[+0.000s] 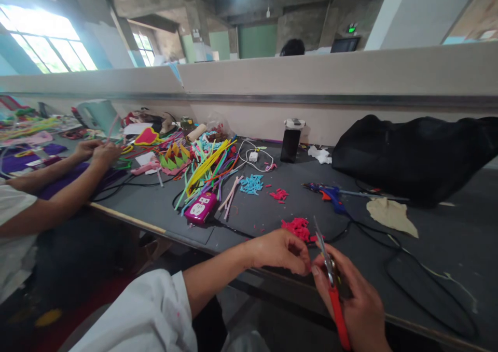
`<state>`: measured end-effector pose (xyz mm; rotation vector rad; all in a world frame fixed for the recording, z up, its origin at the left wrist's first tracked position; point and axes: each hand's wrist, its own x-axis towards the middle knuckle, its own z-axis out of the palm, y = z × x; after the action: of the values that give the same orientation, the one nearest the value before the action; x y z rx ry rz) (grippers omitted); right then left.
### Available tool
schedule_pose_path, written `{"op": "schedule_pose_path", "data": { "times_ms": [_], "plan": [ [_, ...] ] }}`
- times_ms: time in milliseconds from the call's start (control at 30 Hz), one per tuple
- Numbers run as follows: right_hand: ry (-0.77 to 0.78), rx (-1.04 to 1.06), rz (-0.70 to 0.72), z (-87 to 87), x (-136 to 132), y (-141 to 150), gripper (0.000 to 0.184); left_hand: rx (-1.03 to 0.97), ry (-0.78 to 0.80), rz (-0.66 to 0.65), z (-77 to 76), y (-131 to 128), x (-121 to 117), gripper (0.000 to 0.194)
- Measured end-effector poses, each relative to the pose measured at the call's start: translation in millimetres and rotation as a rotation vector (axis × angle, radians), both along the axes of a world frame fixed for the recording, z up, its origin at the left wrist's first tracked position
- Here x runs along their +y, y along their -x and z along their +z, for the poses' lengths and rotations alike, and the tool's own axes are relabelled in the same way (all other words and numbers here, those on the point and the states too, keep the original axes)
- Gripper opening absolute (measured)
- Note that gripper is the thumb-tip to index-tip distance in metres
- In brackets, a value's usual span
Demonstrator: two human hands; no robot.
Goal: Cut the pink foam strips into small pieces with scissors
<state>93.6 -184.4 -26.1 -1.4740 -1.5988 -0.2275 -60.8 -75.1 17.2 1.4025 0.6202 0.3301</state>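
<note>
Scissors [336, 303] with an orange-red handle rest in my right hand [360, 295], blades pointing up and away from me. My left hand [278, 251] is closed in a pinch, its fingertips meeting those of my right hand at the table's front edge. Whatever sits between the fingertips is too small to make out. Just beyond my hands lies a pile of red cut pieces [296, 228]. Farther back are a smaller group of red pieces [279, 194] and a heap of blue cut pieces [251, 184].
A blue glue gun [330, 194] lies at right, its black cable [389, 269] looping across the table. Behind it sits a black bag [412, 160]. A phone [290, 145] leans upright on a bottle. Left are a magenta case [201, 208], colourful pipe cleaners [210, 165] and another person's hands [99, 151].
</note>
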Motion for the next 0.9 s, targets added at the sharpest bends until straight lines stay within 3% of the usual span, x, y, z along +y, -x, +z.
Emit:
{"op": "schedule_pose_path", "data": {
  "times_ms": [67, 133, 333, 433, 533, 667, 733, 900],
  "plan": [
    [0.002, -0.009, -0.001, 1.0, 0, 0, 0.031, 0.026, 0.013, -0.134, -3.6, -1, 1, 0.009],
    [0.0, 0.001, -0.037, 1.9, 0, 0, 0.03, 0.01, -0.069, -0.173, -6.6, -3, 2, 0.007],
    [0.122, 0.116, -0.123, 5.9, 1, -4, 0.035, -0.047, -0.802, -0.041, -4.3, -6, -9, 0.01],
    [0.203, 0.171, -0.131, 9.8, 1, -6, 0.038, -0.054, -0.923, -0.017, -1.5, -7, -13, 0.012],
    [0.214, 0.183, -0.134, 11.1, 0, -5, 0.04, -0.106, -0.771, 0.08, 3.0, -8, -14, 0.008],
    [0.086, 0.093, -0.213, 6.1, 1, 0, 0.045, -0.263, -0.143, 0.339, 13.8, -8, -10, 0.011],
    [0.039, 0.029, -0.192, 2.8, 3, 3, 0.042, -0.369, 0.065, 0.434, 18.2, -7, -8, 0.017],
    [0.077, -0.041, -0.088, -2.4, 6, 8, 0.034, -0.537, 0.225, 0.506, 19.8, -5, -5, 0.019]
  ]
}}
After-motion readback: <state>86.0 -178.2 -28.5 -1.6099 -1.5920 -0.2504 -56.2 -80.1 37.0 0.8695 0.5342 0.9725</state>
